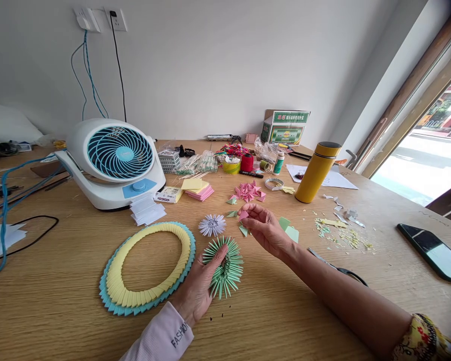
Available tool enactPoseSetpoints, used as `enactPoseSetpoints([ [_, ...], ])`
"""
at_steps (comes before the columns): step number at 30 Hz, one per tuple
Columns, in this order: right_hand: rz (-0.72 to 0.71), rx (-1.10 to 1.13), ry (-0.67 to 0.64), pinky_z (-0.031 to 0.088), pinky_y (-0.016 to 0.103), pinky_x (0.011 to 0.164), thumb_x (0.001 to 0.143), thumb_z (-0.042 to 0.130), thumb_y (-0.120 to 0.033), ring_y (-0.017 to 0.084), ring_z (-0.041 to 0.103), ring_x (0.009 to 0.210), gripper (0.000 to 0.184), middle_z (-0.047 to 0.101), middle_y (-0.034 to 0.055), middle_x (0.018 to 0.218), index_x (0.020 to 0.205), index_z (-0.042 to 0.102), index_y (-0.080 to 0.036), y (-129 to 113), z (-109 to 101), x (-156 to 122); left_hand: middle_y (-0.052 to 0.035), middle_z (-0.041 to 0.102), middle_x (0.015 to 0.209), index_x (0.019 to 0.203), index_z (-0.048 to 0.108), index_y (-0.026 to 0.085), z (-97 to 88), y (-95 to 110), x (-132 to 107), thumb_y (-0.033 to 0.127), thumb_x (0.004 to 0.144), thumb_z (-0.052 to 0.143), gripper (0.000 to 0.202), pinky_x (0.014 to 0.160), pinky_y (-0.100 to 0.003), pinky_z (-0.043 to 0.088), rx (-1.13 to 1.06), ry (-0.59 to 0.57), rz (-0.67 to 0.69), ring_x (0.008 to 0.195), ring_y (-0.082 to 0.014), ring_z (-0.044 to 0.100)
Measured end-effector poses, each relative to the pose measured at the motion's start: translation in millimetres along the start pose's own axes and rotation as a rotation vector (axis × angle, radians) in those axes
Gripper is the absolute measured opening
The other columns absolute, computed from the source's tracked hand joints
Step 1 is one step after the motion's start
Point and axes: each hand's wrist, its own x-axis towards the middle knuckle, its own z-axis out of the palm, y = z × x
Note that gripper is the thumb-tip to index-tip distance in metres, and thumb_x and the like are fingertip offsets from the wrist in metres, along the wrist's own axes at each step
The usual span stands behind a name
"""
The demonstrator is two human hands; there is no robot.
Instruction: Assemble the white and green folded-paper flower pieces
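My left hand (200, 287) grips a round, spiky green ring of folded paper (231, 273), thumb on top and fingers beneath it. A small pink folded paper piece (243, 215) is pinched between the fingertips of my right hand (266, 229), just above and right of the green ring. Near those fingertips lie a few loose green folded pieces (232, 214), with a pile of pink folded pieces (249, 190) behind. A white spiky paper rosette (212, 225) rests beyond my left hand. To the left lies a large yellow-and-blue paper ring (148, 297), flat on the table.
A white fan (115, 165) stands back left, beside stacked coloured paper (199, 190). A yellow flask (315, 175) stands upright at the right. Scissors (340, 268) lie partly behind my right forearm, near paper scraps (346, 235) and a phone (432, 250).
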Motion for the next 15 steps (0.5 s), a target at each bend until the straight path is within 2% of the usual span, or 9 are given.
enactPoseSetpoints([
  [10,0.023,-0.006,-0.004,0.043,0.021,0.063,0.066,0.088,-0.018,0.011,0.057,0.072,0.029,0.067,0.0,0.081,0.09,0.072,-0.019,-2.5,3.8,-2.3,-0.0048,0.076,0.096,0.095,0.075,0.018,2.9,2.7,-3.5,0.025,0.061,0.091,0.038,0.068,-0.025,0.059,-0.003,0.011,0.003,0.079,-0.0149,0.069],
  [15,0.035,0.022,-0.024,0.04,0.022,0.056,0.069,0.085,-0.019,0.009,0.052,0.063,0.028,0.066,-0.0011,0.08,0.093,0.071,-0.019,-4.3,2.9,-3.5,-0.0033,0.075,0.085,0.086,0.075,0.015,9.1,5.2,-5.4,0.028,0.056,0.093,0.038,0.064,-0.022,0.057,-0.03,-0.001,0.012,0.071,-0.0133,0.067],
])
